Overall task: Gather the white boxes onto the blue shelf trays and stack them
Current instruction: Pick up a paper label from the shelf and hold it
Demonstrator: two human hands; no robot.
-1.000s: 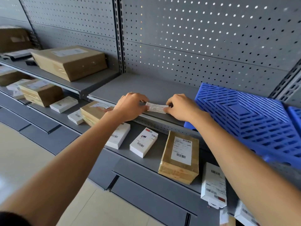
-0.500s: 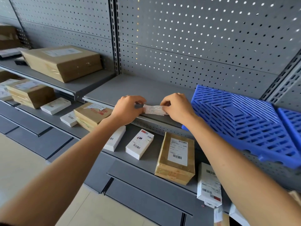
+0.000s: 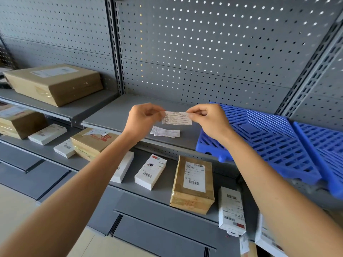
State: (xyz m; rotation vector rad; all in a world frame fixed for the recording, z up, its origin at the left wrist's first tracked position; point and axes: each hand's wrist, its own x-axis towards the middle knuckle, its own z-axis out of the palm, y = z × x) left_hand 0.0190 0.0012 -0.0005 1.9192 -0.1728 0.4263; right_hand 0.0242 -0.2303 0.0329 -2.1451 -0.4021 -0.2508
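Hands [image 3: 143,117] [image 3: 207,118] raised, paper slip [image 3: 177,118] lifted off shelf [image 3: 115,115]

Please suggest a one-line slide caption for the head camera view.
Both hands, left hand and right hand, hold a paper slip above the grey shelf, beside empty blue trays.

A parcel storeroom or stockroom with shop-style shelving.
Grey metal shelves [image 3: 111,115] run in tiers against perforated back panels [image 3: 204,52] with slotted uprights [image 3: 118,52]; taped brown cartons [image 3: 53,84] and small white boxes [image 3: 150,171] carry barcoded shipping labels; blue plastic grid trays [image 3: 269,141] lie on the upper shelf.
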